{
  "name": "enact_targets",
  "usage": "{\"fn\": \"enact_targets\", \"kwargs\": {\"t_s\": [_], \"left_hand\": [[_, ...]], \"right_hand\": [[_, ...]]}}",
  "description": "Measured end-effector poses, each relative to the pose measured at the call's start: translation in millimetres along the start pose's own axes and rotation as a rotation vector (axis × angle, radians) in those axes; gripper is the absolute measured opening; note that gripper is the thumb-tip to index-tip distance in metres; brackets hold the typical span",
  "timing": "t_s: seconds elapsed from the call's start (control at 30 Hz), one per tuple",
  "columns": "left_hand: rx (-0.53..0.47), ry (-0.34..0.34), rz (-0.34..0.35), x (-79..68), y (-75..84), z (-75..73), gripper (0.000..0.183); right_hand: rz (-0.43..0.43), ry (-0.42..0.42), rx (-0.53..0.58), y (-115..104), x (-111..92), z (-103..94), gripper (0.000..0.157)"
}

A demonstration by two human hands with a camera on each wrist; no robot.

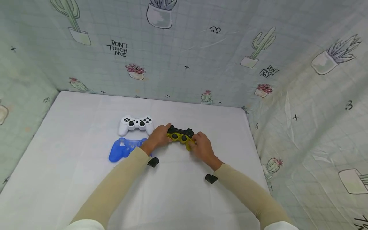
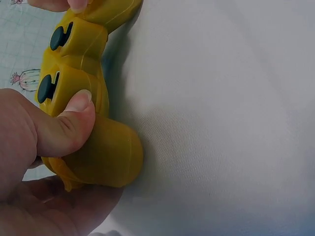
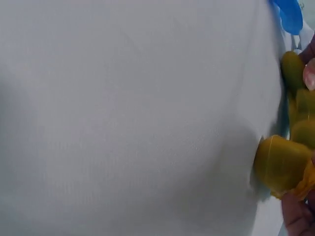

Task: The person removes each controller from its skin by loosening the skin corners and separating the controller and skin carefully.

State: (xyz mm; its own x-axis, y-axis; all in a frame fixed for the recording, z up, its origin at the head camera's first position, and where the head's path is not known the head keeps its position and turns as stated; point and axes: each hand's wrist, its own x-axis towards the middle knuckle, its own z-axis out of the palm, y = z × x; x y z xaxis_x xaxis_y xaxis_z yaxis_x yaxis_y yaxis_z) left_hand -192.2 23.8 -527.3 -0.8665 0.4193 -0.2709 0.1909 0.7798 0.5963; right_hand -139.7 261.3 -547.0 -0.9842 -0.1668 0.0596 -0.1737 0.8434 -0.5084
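A black game controller (image 1: 181, 131) sits partly inside a yellow rubbery cover (image 1: 179, 137), its upper part bare in the head view. My left hand (image 1: 159, 136) grips the covered left handle, thumb (image 2: 74, 123) on top and fingers underneath in the left wrist view. Two dark thumbsticks poke through the cover there. At the other end, my right hand (image 1: 203, 147) pinches the cover by the right handle. A bunched yellow edge (image 3: 301, 187) shows beside its fingers in the right wrist view, where most of that hand is cut off.
A white controller (image 1: 136, 123) lies left of my hands. In front of it is a blue translucent cover (image 1: 120, 149), partly hidden by my left wrist. The white table (image 1: 184, 191) meets a cactus-printed curtain (image 1: 184, 48) at the back and sides.
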Motion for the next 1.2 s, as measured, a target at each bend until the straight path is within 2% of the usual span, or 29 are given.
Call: {"fn": "enact_targets", "kwargs": {"t_s": [0.1, 0.2, 0.33, 0.53, 0.63, 0.77, 0.83, 1.0, 1.1, 1.2], "left_hand": [[0.0, -0.002, 0.008, 1.5, -0.2, -1.3, 0.082], [0.002, -0.005, 0.003, 2.6, -2.1, -3.2, 0.082], [-0.01, -0.01, -0.007, 3.9, -4.7, -4.0, 0.082], [-0.014, -0.022, -0.008, 5.1, -6.0, -3.6, 0.082], [-0.02, -0.01, -0.003, 4.0, -5.2, -3.8, 0.082], [-0.005, -0.012, 0.015, 4.7, -4.5, -2.9, 0.082], [0.003, -0.015, 0.012, 5.4, -4.7, -2.6, 0.082], [0.005, -0.017, -0.007, 6.0, -4.3, -2.3, 0.082], [0.0, -0.007, -0.01, 6.3, -3.1, -1.1, 0.082], [-0.003, -0.001, -0.014, 6.5, -2.7, 0.4, 0.082]], "right_hand": [[-0.032, 0.083, 0.056, -2.0, 3.1, -3.4, 0.009], [-0.056, 0.069, 0.118, -6.9, 12.5, -9.6, 0.011], [-0.103, -0.102, 0.071, -14.9, 28.9, -16.2, 0.013], [-0.027, -0.323, 0.043, -20.0, 49.1, -19.6, 0.01], [0.009, -0.399, 0.106, -17.1, 56.2, -20.9, 0.01], [0.118, -0.471, 0.282, -11.3, 62.5, -23.2, 0.012], [0.172, -0.488, 0.356, -10.0, 65.1, -24.4, 0.014], [0.229, -0.487, 0.466, -10.0, 68.5, -25.1, 0.017], [0.227, -0.482, 0.525, -10.3, 66.8, -24.5, 0.016], [0.183, -0.471, 0.51, -9.3, 61.9, -23.9, 0.014]]}}
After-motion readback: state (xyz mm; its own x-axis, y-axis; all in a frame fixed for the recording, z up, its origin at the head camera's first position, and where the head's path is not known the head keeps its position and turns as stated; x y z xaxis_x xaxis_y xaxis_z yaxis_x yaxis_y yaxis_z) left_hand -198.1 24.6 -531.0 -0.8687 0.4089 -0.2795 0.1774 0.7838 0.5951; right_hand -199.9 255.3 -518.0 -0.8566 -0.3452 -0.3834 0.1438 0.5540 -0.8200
